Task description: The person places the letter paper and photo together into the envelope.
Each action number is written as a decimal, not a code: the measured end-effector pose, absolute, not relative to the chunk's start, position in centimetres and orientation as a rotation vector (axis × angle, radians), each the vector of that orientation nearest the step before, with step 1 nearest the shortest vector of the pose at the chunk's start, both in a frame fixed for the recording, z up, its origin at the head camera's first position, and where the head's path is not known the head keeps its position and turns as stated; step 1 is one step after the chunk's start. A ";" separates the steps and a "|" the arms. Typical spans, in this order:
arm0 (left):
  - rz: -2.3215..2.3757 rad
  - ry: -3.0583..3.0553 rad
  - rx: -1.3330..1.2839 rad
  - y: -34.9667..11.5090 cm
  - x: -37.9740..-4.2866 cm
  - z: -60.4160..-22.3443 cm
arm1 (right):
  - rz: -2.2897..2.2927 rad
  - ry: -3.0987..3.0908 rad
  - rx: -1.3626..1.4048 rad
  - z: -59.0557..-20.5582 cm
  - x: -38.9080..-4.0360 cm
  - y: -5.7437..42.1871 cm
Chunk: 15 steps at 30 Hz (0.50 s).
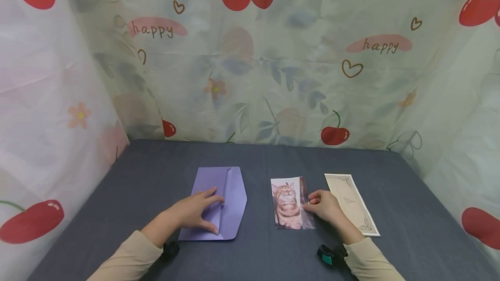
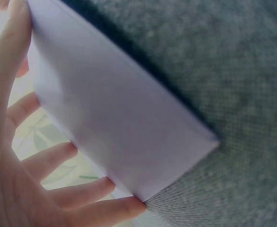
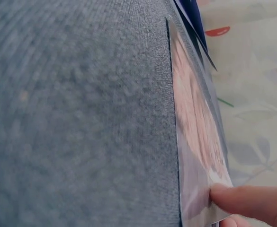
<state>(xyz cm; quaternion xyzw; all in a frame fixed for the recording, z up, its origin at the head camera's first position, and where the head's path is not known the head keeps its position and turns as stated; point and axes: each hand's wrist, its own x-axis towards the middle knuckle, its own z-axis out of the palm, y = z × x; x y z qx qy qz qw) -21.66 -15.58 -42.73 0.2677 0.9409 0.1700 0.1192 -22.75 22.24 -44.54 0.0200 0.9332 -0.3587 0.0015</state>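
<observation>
A purple envelope (image 1: 233,205) lies on the table with its pointed flap opened out to the right. My left hand (image 1: 194,210) rests over it with fingers spread, and in the left wrist view the fingertips touch the envelope (image 2: 110,109) along its surface and edge. To the right is a photo of a cat (image 1: 287,205). My right hand (image 1: 326,206) pinches the photo's right edge between thumb and fingers. The right wrist view shows the thumb on the photo's glossy face (image 3: 190,109), near one corner. The fingers beneath are mostly hidden.
A cream card (image 1: 353,205) with ornamental corners lies right of the photo, partly under the right forearm in the head view. The dark cloth-covered table (image 1: 156,172) is enclosed by a printed curtain (image 1: 250,77) at the back and sides.
</observation>
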 end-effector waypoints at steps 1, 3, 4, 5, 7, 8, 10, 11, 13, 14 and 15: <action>0.495 2.751 0.781 -15.6 -21.7 -42.7 | -1.135 2.925 0.059 -44.5 -22.7 22.3; 0.493 2.755 0.782 -15.6 -21.7 -42.7 | -1.150 2.919 0.053 -44.5 -22.7 22.4; 0.493 2.755 0.780 -15.6 -21.7 -42.7 | -1.158 2.915 0.051 -44.4 -22.7 22.4; 0.493 2.757 0.781 -15.5 -21.6 -42.7 | -1.172 2.907 0.047 -44.4 -22.7 22.5; 0.490 2.758 0.783 -15.5 -21.6 -42.7 | -1.208 2.882 0.038 -44.4 -22.6 22.6; 0.492 2.758 0.783 -15.5 -21.6 -42.7 | -1.232 2.863 0.039 -44.4 -22.6 22.6; 0.495 2.758 0.785 -15.5 -21.6 -42.7 | -1.286 2.815 0.034 -44.4 -22.6 22.7; 0.497 2.757 0.786 -15.6 -21.6 -42.7 | -1.310 2.790 0.036 -44.4 -22.6 22.8; 0.499 2.756 0.785 -15.6 -21.6 -42.6 | -1.352 2.745 0.047 -44.4 -22.6 22.9; 0.500 2.755 0.786 -15.6 -21.6 -42.6 | -1.362 2.732 0.048 -44.4 -22.6 22.9; 0.500 2.754 0.786 -15.6 -21.6 -42.6 | -1.371 2.720 0.051 -44.4 -22.6 22.9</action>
